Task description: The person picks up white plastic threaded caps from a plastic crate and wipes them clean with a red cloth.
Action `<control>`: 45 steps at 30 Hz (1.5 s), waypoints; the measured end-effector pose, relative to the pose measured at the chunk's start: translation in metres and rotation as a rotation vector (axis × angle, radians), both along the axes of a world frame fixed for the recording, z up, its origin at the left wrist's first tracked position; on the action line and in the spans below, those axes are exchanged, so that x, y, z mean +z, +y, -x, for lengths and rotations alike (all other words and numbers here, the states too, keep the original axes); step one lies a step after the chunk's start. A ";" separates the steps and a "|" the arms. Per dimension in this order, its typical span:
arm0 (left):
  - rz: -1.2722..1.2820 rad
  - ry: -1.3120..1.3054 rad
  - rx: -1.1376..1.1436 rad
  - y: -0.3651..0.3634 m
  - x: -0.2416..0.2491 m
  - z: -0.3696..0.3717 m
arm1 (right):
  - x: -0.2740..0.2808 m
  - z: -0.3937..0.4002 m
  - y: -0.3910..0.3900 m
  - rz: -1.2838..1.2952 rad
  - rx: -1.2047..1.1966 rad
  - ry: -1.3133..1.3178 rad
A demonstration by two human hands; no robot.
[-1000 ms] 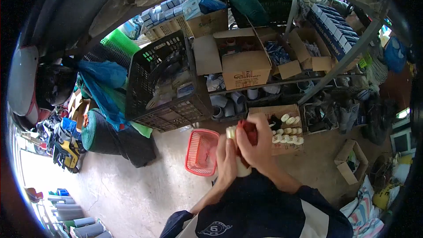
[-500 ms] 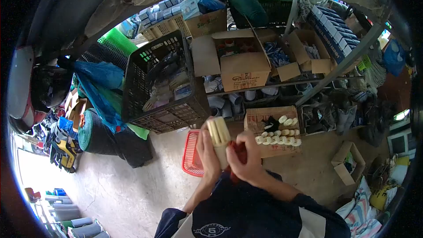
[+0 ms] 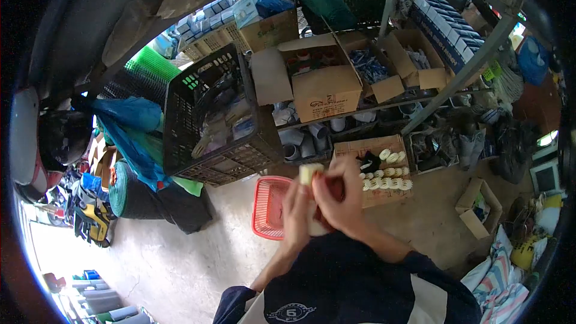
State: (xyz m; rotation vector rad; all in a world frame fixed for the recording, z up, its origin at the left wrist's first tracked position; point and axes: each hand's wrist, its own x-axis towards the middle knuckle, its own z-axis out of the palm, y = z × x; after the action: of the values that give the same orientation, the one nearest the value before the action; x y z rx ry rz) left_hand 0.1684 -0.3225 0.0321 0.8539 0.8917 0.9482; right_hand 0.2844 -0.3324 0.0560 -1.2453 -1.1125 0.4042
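My left hand [image 3: 294,216] is wrapped round a cream, block-like plastic piece [image 3: 311,173], whose top shows above the fingers. Against the same piece press the fingertips of my right hand [image 3: 345,201]. A dark red item [image 3: 337,188] lies in the right palm, mostly covered by the fingers, and its kind does not show. Both hands are slightly blurred. Just left of them, a red plastic basket [image 3: 259,207] stands on the floor. Beyond my right hand, several cream ribbed round pieces [image 3: 387,183] sit in rows on a flattened cardboard piece [image 3: 384,198].
A black crate [image 3: 234,165] with packaged goods stands front left. Behind are an open cardboard box [image 3: 330,99] and shelves of grey pipe fittings [image 3: 309,144]. A metal post [image 3: 456,78] slants at right. A small open box [image 3: 474,219] sits on the floor.
The cream piece has turned, so its grooved face no longer shows. My right hand has moved up against its top. The whole view has shifted slightly.
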 end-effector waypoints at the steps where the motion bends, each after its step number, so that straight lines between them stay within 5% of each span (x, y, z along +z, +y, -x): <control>1: -0.051 0.029 -0.047 -0.008 -0.003 -0.003 | 0.007 -0.011 0.013 -0.011 -0.045 0.053; 4: -0.179 0.178 -0.086 -0.003 0.002 -0.008 | 0.000 -0.022 0.018 -0.037 -0.123 0.085; 6: 0.045 0.118 -0.011 0.016 0.006 -0.006 | -0.011 -0.001 -0.009 0.000 -0.120 0.081; 8: -0.085 0.078 0.136 0.029 0.017 -0.012 | -0.024 0.004 -0.028 -0.034 -0.034 -0.118; 16: -0.074 0.102 0.039 -0.009 -0.016 -0.015 | -0.014 -0.017 -0.009 0.029 -0.219 0.019; 20: -0.131 0.235 0.092 0.009 -0.009 -0.016 | -0.021 -0.002 -0.041 -0.056 -0.131 -0.138; 23: -0.140 0.328 0.017 -0.017 -0.004 -0.021 | -0.018 -0.027 -0.028 0.011 -0.071 -0.005; 24: -0.147 0.218 0.066 -0.028 0.005 -0.033 | -0.004 -0.031 -0.022 -0.009 -0.152 0.139; 26: -0.244 0.185 0.032 -0.025 0.006 -0.034 | -0.006 -0.034 -0.021 -0.061 -0.258 -0.049; 28: -0.166 0.277 -0.142 -0.013 0.015 -0.029 | -0.024 -0.015 -0.038 -0.004 -0.238 0.189; 30: -0.098 0.060 -0.028 0.001 0.013 -0.036 | -0.035 -0.013 -0.054 -0.030 -0.180 -0.032; 32: -0.207 0.130 -0.088 -0.009 0.012 -0.037 | -0.044 -0.021 -0.050 -0.071 -0.111 0.085; 35: 0.032 0.040 -0.196 -0.042 -0.030 -0.030 | -0.032 -0.054 -0.030 0.026 -0.188 0.480; 38: 0.200 -0.024 -0.180 -0.029 -0.020 -0.041 | -0.023 -0.038 -0.046 -0.027 -0.288 0.350; 39: 0.214 -0.026 -0.168 -0.015 -0.024 -0.040 | -0.029 -0.036 -0.058 -0.058 -0.268 0.114; 42: -0.239 0.251 -0.092 -0.005 0.017 -0.069 | -0.044 -0.035 -0.072 -0.099 -0.214 -0.003; 45: -0.019 0.056 -0.263 -0.026 -0.009 -0.065 | -0.026 -0.072 -0.060 0.030 -0.283 0.208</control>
State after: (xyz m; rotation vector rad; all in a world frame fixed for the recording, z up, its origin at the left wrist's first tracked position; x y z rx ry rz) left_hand 0.2333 -0.3489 0.0235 0.9914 0.7962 0.7078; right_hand 0.3567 -0.3929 0.0299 -1.3326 -0.7439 0.3267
